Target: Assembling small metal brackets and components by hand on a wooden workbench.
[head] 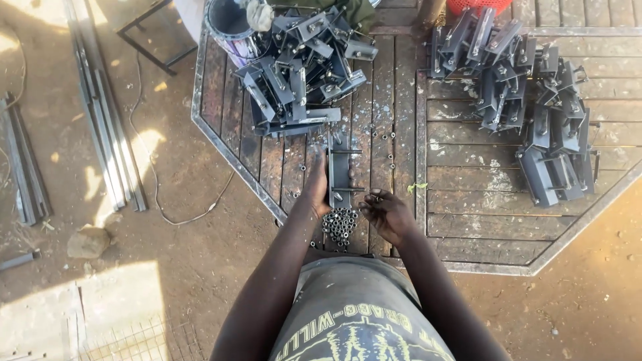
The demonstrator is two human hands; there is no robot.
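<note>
As I read it, bracket (339,175) lies mid-frame, long axis up-down | left hand (317,190) clamps its left edge, nearer | right hand (386,214) fingers pinched, contents unclear, beside nut pile (340,226).

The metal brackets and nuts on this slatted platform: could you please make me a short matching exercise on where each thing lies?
Things:
1. single bracket
2. heap of nuts
3. right-hand bracket pile
4. long metal bars

Places:
A. on the dirt, left of the platform
B. under the left hand
C. far right of the platform
D. between both wrists, near the right hand

Pairs: 1-B, 2-D, 3-C, 4-A
</note>
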